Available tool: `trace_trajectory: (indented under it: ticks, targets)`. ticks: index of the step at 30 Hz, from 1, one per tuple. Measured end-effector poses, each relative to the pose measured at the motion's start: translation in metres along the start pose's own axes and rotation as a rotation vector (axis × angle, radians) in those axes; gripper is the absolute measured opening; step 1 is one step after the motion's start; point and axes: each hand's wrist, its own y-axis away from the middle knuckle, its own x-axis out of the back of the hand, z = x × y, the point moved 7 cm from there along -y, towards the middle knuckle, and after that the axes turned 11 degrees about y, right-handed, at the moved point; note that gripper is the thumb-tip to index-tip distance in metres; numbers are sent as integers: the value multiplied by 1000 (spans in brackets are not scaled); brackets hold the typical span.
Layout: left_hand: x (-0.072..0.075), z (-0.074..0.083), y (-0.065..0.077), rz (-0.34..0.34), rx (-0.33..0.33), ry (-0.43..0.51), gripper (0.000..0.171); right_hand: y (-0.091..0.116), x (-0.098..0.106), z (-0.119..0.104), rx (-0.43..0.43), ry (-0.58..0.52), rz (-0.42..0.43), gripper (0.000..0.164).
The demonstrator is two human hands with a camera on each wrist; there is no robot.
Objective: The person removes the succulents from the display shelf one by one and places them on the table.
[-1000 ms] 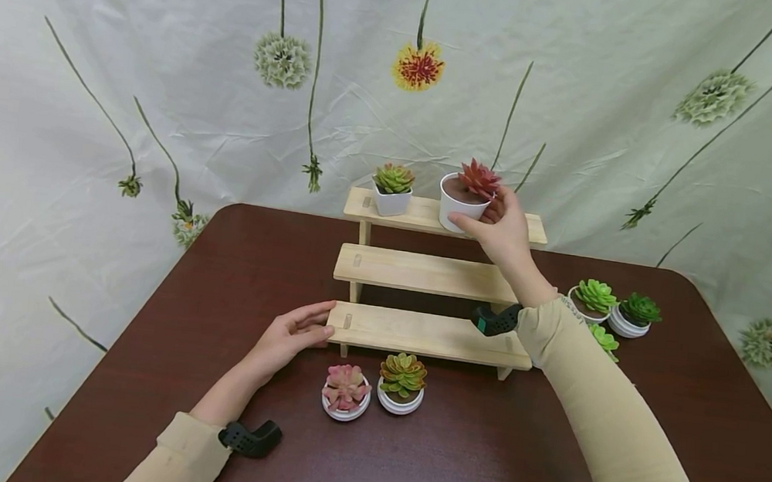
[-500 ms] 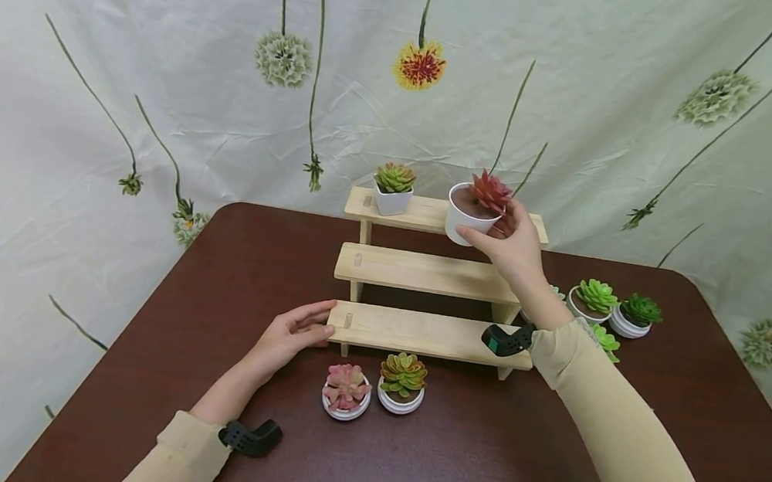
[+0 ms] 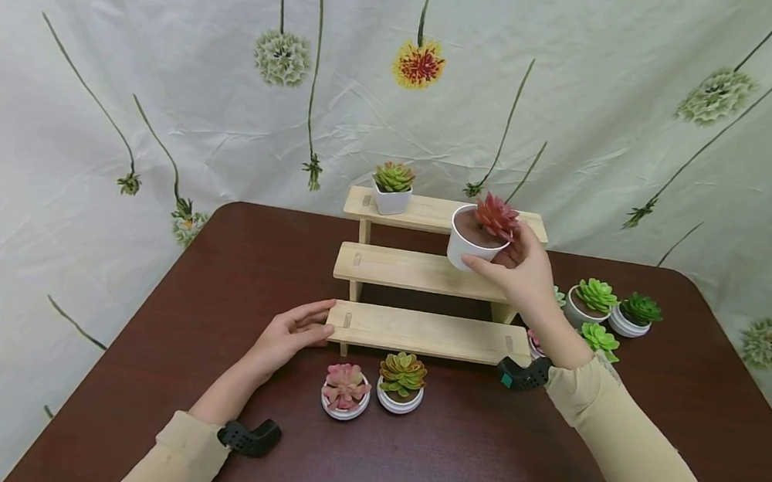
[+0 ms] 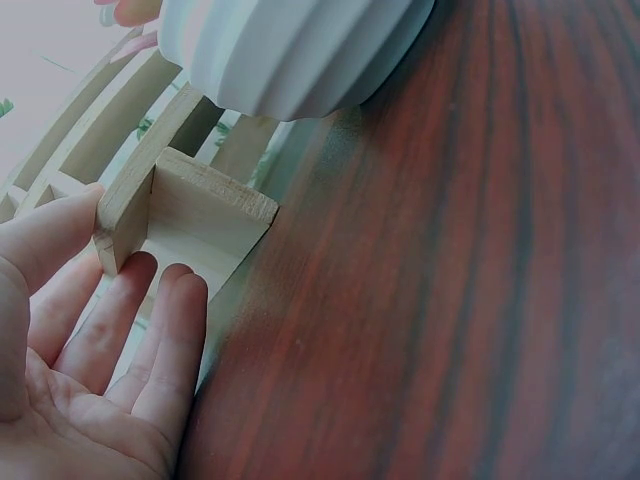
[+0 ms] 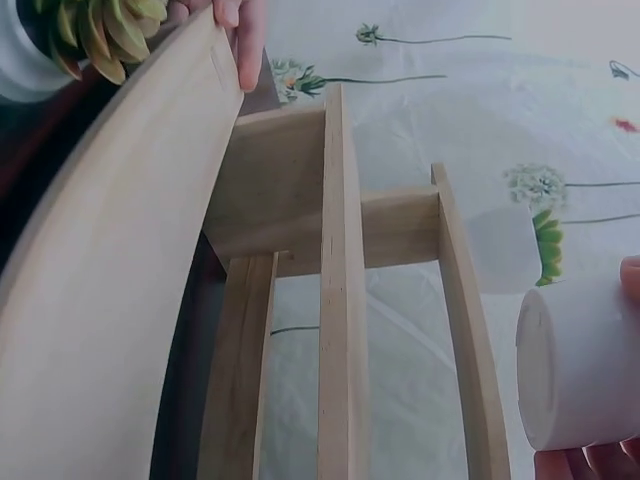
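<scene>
In the head view, my right hand (image 3: 518, 273) grips a round white pot with a red succulent (image 3: 477, 240). The plant sits off-centre in its brown fill. In the right wrist view, the white pot (image 5: 585, 365) is in the air, apart from the shelf boards. My left hand (image 3: 289, 336) holds the left end of the lowest board of a three-step wooden plant stand (image 3: 429, 333). Its thumb and fingers pinch the board end (image 4: 125, 205) in the left wrist view. A small green succulent in a square white pot (image 3: 392, 189) stands on the top step's left.
In front of the stand are a pink succulent (image 3: 346, 392) and an orange-green succulent (image 3: 402, 382) in white pots. Several green succulents, including a bright one (image 3: 593, 298), stand right of it, some partly behind my right arm. A flowered cloth (image 3: 166, 57) hangs behind the table (image 3: 477, 451).
My right hand has lifted the red succulent's pot off the top step and brought it toward me, slightly right, to before the middle step. My left hand has stayed on the stand.
</scene>
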Motion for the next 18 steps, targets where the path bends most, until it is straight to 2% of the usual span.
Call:
trace_trajectory:
  ticks: [6,13,18]
  targets:
    - [0,0,0,0,-1,-10,51,16,2,1,-1,58,-6,74]
    - [1,0,0,5,-6,-16,51,34,-3,2,34,15,-44,70]
    - [1,0,-1,2,-9,-13,52,47,-8,11,5,25,-69,74]
